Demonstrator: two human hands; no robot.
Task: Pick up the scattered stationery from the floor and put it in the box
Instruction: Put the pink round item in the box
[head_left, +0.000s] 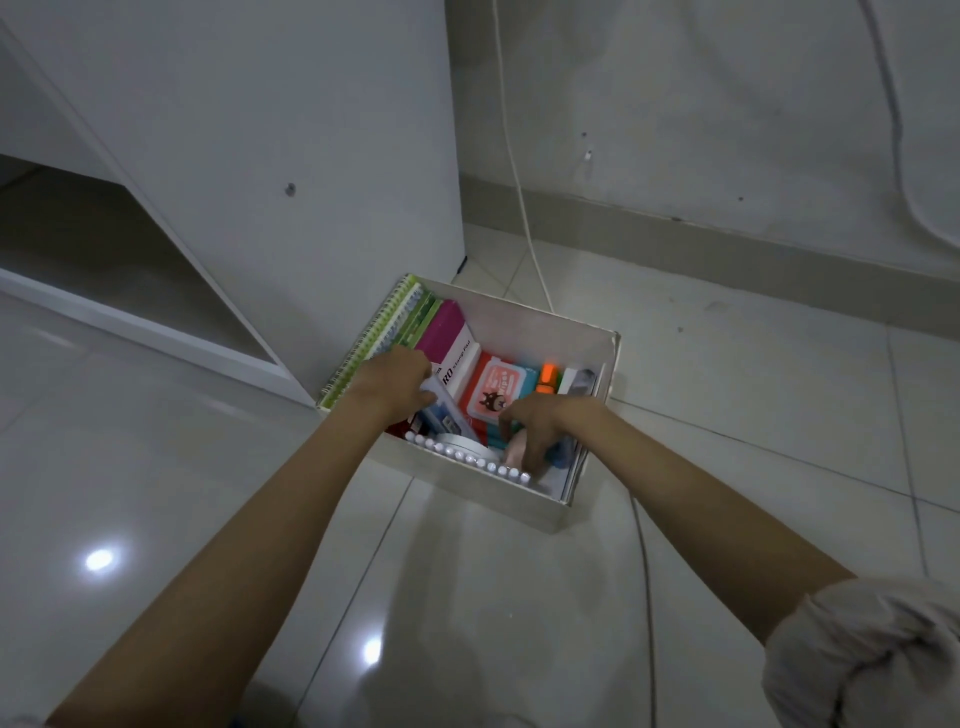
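Note:
A white cardboard box stands on the tiled floor, filled with stationery. Green spiral notebooks lean on its left wall beside a magenta stamp-pad box. A red wipes pack, an orange highlighter and a white tape roll lie inside. Both my hands reach into the box. My left hand grips a blue-and-white packet. My right hand has its fingers curled down around a small pinkish item by the near wall; I cannot make out what it is.
A white cabinet with an open lower shelf stands directly behind and left of the box. A white cable hangs down the wall to the floor behind the box. A second cable runs along the tiles on the right.

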